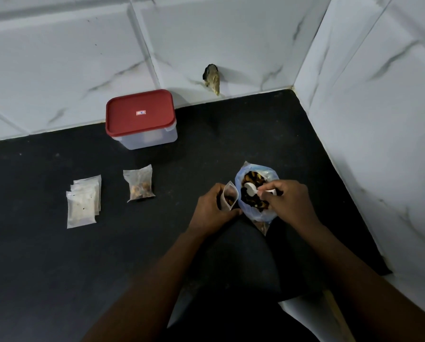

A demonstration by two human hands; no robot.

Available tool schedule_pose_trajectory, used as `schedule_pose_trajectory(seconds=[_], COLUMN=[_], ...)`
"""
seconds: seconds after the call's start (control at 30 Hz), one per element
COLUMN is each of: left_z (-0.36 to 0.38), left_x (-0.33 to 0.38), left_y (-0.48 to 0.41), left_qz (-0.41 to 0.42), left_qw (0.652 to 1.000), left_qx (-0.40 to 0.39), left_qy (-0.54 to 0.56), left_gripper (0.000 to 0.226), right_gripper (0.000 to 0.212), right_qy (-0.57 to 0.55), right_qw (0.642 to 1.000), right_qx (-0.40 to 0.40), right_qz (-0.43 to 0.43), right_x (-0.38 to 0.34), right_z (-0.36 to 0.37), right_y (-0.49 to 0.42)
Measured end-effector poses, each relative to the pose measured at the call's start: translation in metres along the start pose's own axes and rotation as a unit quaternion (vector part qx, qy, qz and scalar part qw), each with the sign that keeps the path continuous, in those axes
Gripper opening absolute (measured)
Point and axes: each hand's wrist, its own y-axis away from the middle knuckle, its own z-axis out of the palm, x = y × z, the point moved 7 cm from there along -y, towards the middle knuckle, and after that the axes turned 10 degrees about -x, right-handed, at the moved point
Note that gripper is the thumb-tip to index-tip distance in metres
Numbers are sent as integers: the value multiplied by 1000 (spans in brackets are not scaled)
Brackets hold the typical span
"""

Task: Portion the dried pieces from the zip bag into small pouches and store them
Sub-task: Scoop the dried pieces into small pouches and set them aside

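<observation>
The open zip bag [254,213] stands on the black counter at centre right, with dark and brown dried pieces [252,180] showing in its mouth. My right hand [290,201] grips a white plastic spoon [251,188], whose bowl lies over the pieces inside the bag. Just left of the bag, my left hand [211,208] holds a small clear pouch [228,195] upright and open, with a few pieces in it. A filled pouch [139,183] lies flat further left. A stack of empty pouches [83,201] lies at the far left.
A clear plastic box with a shut red lid [140,112] stands against the back wall. White marble tile walls close in the black counter [58,255] at the back and right. A dark stub [211,79] sticks out of the back wall.
</observation>
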Motion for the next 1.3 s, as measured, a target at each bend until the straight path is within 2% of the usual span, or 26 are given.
schedule_pose_trajectory(seconds=[0.13,0.23,0.33,0.43,0.53,0.63,0.7,0.93,1.17,1.3], left_z=[1,2,2,3,5,6,5,5,2,-5], left_x=[-3,-3,-3,-5,-5,-3,-3,0,6,5], left_y=[-2,-3,-2,-3,-5,-5,-5,-1,1,4], left_qz=[-10,-22,-21,-28,-31,-28,-29,-20,9,28], left_qw=[1000,1000,999,999,999,999,999,999,999,997], left_qx=[-3,-11,2,0,-5,-20,-26,-19,-29,-25], left_qy=[7,19,27,25,13,2,1,23,35,73], left_gripper=[49,49,48,47,47,48,50,50,59,60], right_gripper=[9,14,16,13,9,11,13,17,17,17], right_qy=[16,97,105,63,-44,-225,-274,-299,-414,-437], right_qw=[999,994,990,996,995,957,938,930,888,880], right_qx=[-31,4,8,-29,-69,-85,-97,-103,-114,-133], right_qz=[29,-46,-88,-57,49,162,187,188,166,130], right_x=[1,-11,-15,-13,-3,10,13,17,12,-2], right_z=[-2,0,9,12,11,15,15,1,-3,0], right_y=[-6,-2,3,3,-2,1,2,6,20,25])
